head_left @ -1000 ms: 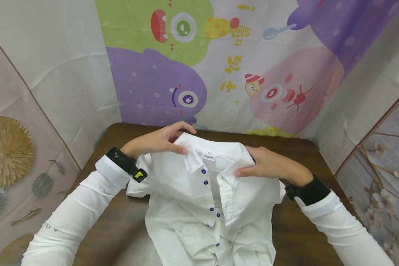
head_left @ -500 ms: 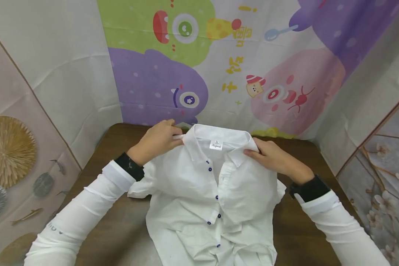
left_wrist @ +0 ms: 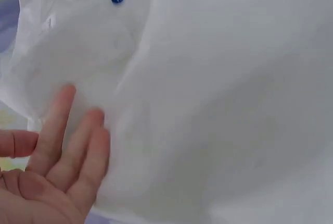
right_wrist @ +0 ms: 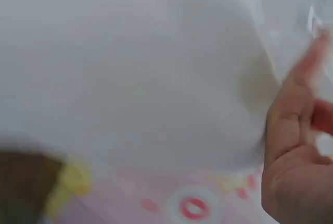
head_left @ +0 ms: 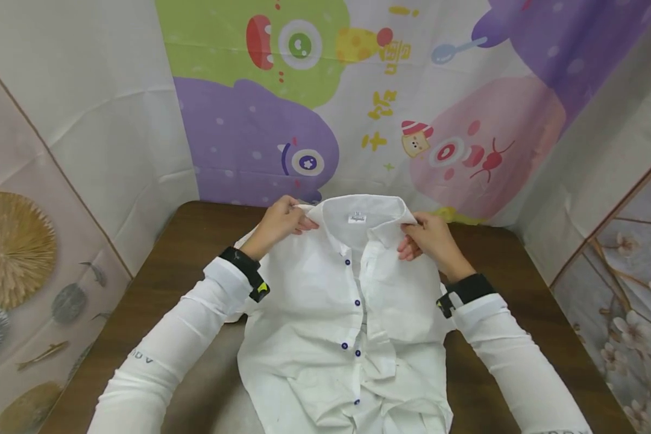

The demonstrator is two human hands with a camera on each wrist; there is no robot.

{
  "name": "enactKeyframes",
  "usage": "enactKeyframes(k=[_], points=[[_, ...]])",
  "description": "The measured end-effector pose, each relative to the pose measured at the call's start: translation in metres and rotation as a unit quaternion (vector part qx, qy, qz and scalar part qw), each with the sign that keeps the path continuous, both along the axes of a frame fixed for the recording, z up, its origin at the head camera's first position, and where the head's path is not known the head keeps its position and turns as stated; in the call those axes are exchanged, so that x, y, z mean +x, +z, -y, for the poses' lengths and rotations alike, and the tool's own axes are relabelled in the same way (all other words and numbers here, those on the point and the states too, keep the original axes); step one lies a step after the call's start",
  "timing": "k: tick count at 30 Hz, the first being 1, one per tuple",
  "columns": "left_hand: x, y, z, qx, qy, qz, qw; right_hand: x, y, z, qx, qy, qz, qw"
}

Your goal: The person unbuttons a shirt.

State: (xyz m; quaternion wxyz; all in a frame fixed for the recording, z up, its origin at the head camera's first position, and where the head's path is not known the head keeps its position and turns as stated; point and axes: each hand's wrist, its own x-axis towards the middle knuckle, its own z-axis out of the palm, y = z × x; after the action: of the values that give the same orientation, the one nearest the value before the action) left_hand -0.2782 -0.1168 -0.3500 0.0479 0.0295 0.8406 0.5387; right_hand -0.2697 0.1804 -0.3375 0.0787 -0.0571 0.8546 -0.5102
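Observation:
A white short-sleeved shirt (head_left: 314, 289) with dark blue buttons (head_left: 357, 302) lies front up, its collar end raised toward the back. Its neckline gapes around a white label (head_left: 357, 218). My left hand (head_left: 282, 224) pinches the cloth at the shoulder beside the collar's left side. On the other side my right hand (head_left: 434, 242) pinches the collar's right edge, with its other fingers loosely bent below. In the left wrist view the left hand (left_wrist: 62, 166) has several fingers lying along the front cloth. The right wrist view shows the right hand (right_wrist: 296, 146) at the shirt's edge, partly blurred.
The shirt rests on a dark brown wooden table (head_left: 157, 271). A cartoon-printed cloth (head_left: 369, 120) hangs right behind the table's back edge. Patterned panels (head_left: 27, 150) stand at the left and right sides.
The collar has been lifted and shifted back and slightly right, and its opening is rounder. My left hand has moved from the collar to the shoulder cloth; the right hand has risen with the collar.

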Motion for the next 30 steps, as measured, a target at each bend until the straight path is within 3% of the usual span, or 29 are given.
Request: enactKeyframes(k=[3,6,7,8,10,13,14,18,23,27,30], points=[[-0.011,-0.009,-0.007,-0.035,0.036,-0.009,0.9987,-0.015,-0.014,0.008,-0.089,-0.039,0.049,0.9941],[-0.028,-0.022,-0.013,-0.04,0.014,-0.005,0.9991,-0.029,-0.033,0.015,-0.146,-0.031,0.055,0.9873],[-0.048,-0.046,-0.011,-0.041,-0.003,-0.016,0.999,-0.032,-0.039,0.018,-0.143,-0.018,0.055,0.9881],[-0.054,-0.054,-0.012,-0.04,-0.021,-0.011,0.9989,-0.034,-0.045,0.02,-0.136,-0.003,0.058,0.989],[-0.059,-0.066,-0.011,-0.047,-0.057,0.012,0.9972,-0.034,-0.056,0.021,-0.108,0.028,0.06,0.992],[-0.057,-0.082,-0.004,-0.093,-0.077,0.036,0.9921,-0.029,-0.07,0.019,-0.03,0.048,0.055,0.9969],[-0.04,-0.068,-0.003,-0.112,-0.081,0.053,0.989,-0.027,-0.074,0.016,-0.017,0.049,0.049,0.9974],[-0.021,-0.078,0.018,-0.184,-0.078,0.043,0.9788,-0.012,-0.086,-0.006,0.027,0.032,0.011,0.9991],[0.014,-0.087,0.047,-0.229,-0.006,-0.007,0.9735,0.014,-0.095,-0.046,0.104,-0.039,-0.016,0.9936],[0.045,-0.093,0.068,-0.261,0.031,-0.025,0.9646,0.034,-0.098,-0.072,0.186,-0.062,0.013,0.9805],[0.067,-0.098,0.079,-0.281,0.031,-0.008,0.9591,0.047,-0.101,-0.087,0.24,-0.047,0.055,0.9681]])
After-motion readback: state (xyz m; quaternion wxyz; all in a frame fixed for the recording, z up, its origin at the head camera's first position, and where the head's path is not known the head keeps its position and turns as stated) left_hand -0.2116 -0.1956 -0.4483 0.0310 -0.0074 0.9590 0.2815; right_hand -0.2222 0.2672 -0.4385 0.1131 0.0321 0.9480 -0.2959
